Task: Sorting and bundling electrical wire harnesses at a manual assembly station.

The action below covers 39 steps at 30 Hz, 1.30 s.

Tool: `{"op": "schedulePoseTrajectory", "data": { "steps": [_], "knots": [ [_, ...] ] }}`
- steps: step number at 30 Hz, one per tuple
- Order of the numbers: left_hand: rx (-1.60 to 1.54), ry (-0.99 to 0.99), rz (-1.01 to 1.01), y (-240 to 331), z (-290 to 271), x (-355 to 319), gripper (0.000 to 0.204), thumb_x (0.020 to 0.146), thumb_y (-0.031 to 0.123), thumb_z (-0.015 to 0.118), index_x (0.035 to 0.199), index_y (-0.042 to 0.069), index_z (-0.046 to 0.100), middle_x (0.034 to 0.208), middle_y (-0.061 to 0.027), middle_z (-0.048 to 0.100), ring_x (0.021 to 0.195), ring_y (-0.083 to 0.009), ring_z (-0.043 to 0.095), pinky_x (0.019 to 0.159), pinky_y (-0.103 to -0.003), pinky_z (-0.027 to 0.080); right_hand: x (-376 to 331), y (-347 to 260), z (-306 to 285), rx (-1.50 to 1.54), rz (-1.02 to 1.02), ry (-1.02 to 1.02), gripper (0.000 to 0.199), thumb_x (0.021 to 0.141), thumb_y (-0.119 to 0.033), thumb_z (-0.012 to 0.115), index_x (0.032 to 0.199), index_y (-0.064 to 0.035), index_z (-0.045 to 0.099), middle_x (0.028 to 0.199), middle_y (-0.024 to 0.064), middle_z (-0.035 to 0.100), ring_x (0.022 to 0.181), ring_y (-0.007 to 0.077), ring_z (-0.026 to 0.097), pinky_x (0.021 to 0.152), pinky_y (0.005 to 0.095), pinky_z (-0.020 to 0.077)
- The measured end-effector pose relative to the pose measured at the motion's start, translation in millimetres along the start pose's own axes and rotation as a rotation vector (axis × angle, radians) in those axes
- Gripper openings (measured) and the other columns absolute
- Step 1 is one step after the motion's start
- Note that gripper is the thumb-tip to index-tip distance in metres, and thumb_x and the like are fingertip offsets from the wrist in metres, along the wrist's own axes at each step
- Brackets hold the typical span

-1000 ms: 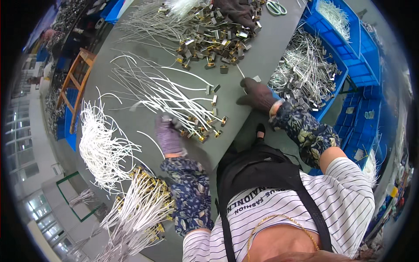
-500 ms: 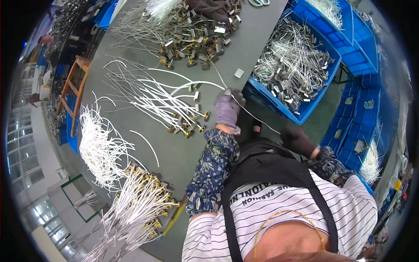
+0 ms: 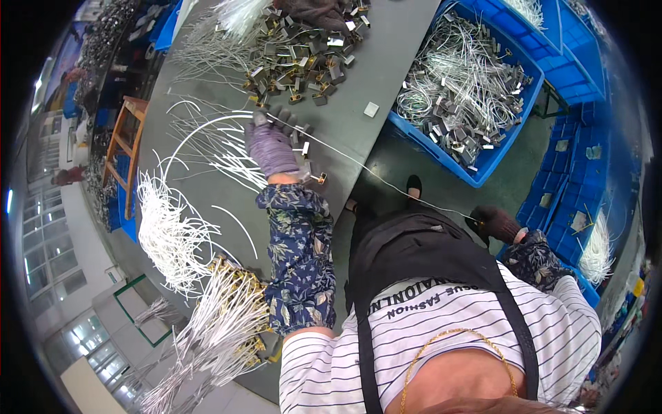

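My left hand (image 3: 272,145), in a purple glove, is over the grey table with its fingers pinched on the end of a white sleeve tube (image 3: 207,121). That tube arcs left toward a heap of loose white tubes (image 3: 169,238). From the left hand a thin pale wire (image 3: 369,168) runs down to the right across my lap. Its other end is in my right hand (image 3: 495,224), dark-gloved and closed, low beside the apron. Beneath and beside my left hand lie wires in white tubes (image 3: 238,165) with small brass-and-metal end pieces (image 3: 321,178).
A pile of wires with metal blocks (image 3: 303,65) covers the far table, a dark glove (image 3: 317,12) on top. One small square piece (image 3: 371,109) lies near the edge. Sleeved wires (image 3: 221,317) are bunched near left. A blue crate (image 3: 476,176) of coiled wires stands right.
My left hand has moved left over the sleeved wires, and the white tube now curves back to the heap. My right hand has shifted slightly right and down, with the wire stretched longer between the hands.
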<state>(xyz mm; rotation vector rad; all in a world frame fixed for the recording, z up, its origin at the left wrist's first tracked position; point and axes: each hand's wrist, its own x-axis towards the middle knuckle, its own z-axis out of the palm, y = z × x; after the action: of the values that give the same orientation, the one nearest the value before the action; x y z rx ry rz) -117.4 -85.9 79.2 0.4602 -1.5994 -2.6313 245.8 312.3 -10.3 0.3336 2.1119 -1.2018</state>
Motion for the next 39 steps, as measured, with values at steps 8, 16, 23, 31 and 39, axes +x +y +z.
{"op": "schedulePoseTrajectory", "data": {
  "steps": [8,16,23,31,39],
  "knots": [
    [0.167,-0.011,0.118,9.0,2.2,13.0,0.027,0.096,0.026,0.061,0.109,0.003,0.057,0.098,-0.0153,0.069,0.078,-0.0259,0.068,0.068,-0.038,0.06,8.9,-10.0,-9.3,-0.088,-0.167,-0.01,0.018,0.08,-0.006,0.067,0.098,-0.0066,0.069,0.082,0.0099,0.068,0.072,0.0195,0.066,0.062,0.0354,0.0525],
    [0.035,-0.079,-0.121,-43.8,-13.9,-25.7,0.033,0.095,0.03,0.064,0.107,0.001,0.055,0.094,-0.0149,0.066,0.079,-0.0271,0.067,0.07,-0.037,0.059,13.3,2.0,-15.3,0.032,0.071,-0.111,0.032,0.069,-0.001,0.071,0.099,-0.0068,0.07,0.085,0.0081,0.069,0.073,0.0202,0.064,0.063,0.036,0.0538],
    [0.068,-0.021,0.033,9.0,-34.5,4.7,0.035,0.095,0.033,0.064,0.113,0.004,0.055,0.109,-0.0166,0.066,0.092,-0.0275,0.066,0.08,-0.042,0.059,21.2,13.8,-24.1,-0.001,0.137,-0.15,0.049,0.056,0.006,0.076,0.102,-0.0084,0.071,0.088,0.008,0.07,0.077,0.0196,0.062,0.066,0.0377,0.0536],
    [0.161,0.009,-0.01,17.5,-39.5,6.2,0.033,0.096,0.03,0.062,0.112,0.003,0.053,0.106,-0.0185,0.066,0.089,-0.0289,0.067,0.077,-0.042,0.059,19.8,-2.6,-31.7,-0.143,0.107,-0.191,0.047,0.057,0.006,0.076,0.102,-0.0087,0.071,0.089,0.0069,0.07,0.081,0.0172,0.063,0.068,0.0366,0.053],
    [0.148,-0.528,-0.484,-30.4,-9.9,-89.3,0.038,0.091,0.033,0.064,0.111,0.001,0.066,0.097,-0.0102,0.069,0.092,-0.022,0.064,0.083,-0.035,0.052,20.4,-12.6,-23.7,0.214,0.043,-0.317,0.04,0.055,0.006,0.073,0.094,-0.0026,0.071,0.083,0.0042,0.068,0.077,0.0149,0.062,0.066,0.0342,0.0516]
  ]
}}
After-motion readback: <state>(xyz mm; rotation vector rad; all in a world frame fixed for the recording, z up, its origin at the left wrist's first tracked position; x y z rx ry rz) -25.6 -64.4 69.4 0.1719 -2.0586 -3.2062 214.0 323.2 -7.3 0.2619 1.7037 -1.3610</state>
